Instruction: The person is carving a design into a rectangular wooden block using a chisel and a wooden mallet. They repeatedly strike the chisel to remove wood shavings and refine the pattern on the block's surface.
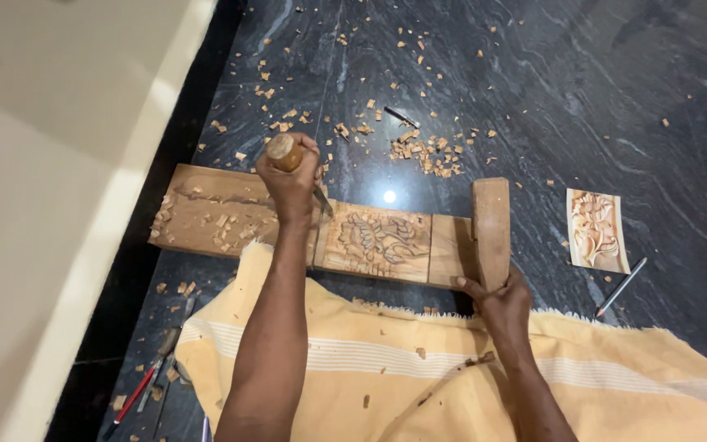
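**Chisel set on the carved panel, mallet held beside it**

Just left of the frame's centre, the left hand [290,182] is clenched round the rounded wooden handle of a chisel [286,153], whose blade runs down and to the right from the fist to meet the upper left corner of the carved panel [378,239]. That arm comes straight up from the bottom edge, wrist bent slightly over the work. Lower right of centre, the right hand [497,296] grips the bottom end of a wooden mallet [491,223], which stands with its long axis nearly vertical in the frame, its head lying over the right end of the plank [206,211]. So the chisel's handle lies up and to the left of the mallet, with the panel between them; the plank itself runs left to right across the dark stone floor [583,98]. A yellow cloth [632,385] covers the lap below. Wood chips [427,154] are scattered above, a smaller carved piece [596,229] and a pencil-like tool [622,286] lie at right.
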